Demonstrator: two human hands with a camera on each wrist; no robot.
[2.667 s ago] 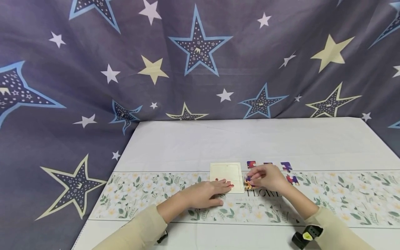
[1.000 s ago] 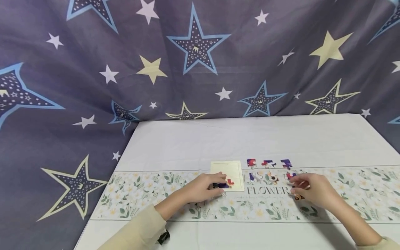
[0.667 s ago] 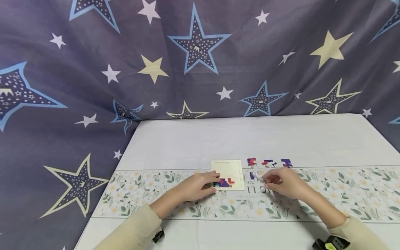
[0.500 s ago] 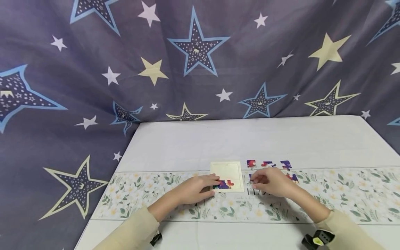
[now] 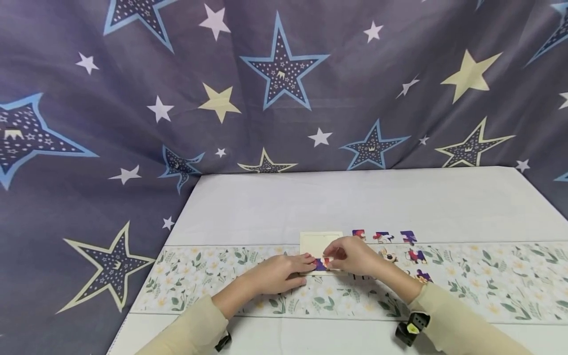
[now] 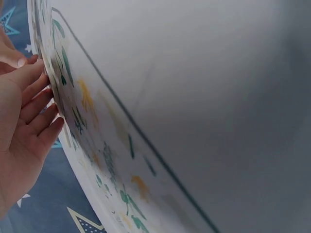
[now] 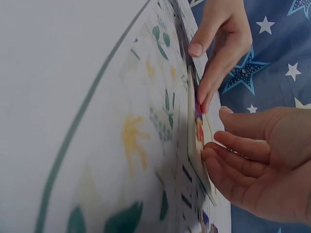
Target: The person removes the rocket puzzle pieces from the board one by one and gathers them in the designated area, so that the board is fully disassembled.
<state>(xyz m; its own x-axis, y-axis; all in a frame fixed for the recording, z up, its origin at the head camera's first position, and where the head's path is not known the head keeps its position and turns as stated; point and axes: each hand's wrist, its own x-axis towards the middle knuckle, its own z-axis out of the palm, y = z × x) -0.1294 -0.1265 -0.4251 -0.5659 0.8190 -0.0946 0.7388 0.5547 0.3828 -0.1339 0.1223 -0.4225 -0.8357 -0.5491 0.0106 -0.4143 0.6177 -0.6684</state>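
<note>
A pale square puzzle tray (image 5: 312,241) lies on the cloth, with joined purple and red puzzle pieces (image 5: 320,265) along its near edge. My left hand (image 5: 281,273) lies at the tray's left side, fingers extended, tips on the pieces at the near left. From the right, my right hand (image 5: 355,256) bends over the tray and pinches a small puzzle piece, mostly hidden by its fingers, beside the joined ones. In the right wrist view, the right fingertips (image 7: 206,150) are right at the tray's surface, close to the left hand (image 7: 226,43).
Several loose puzzle pieces lie right of the tray, among them a purple one (image 5: 408,236), a dog-faced one (image 5: 388,255) and one at the near right (image 5: 423,276). The white tablecloth (image 5: 355,197) has a floral band. A star-patterned curtain (image 5: 310,123) stands behind.
My right hand has gone from the loose pieces leftward onto the tray. Purple pieces now sit by the red one in the tray. The left hand has shifted slightly left.
</note>
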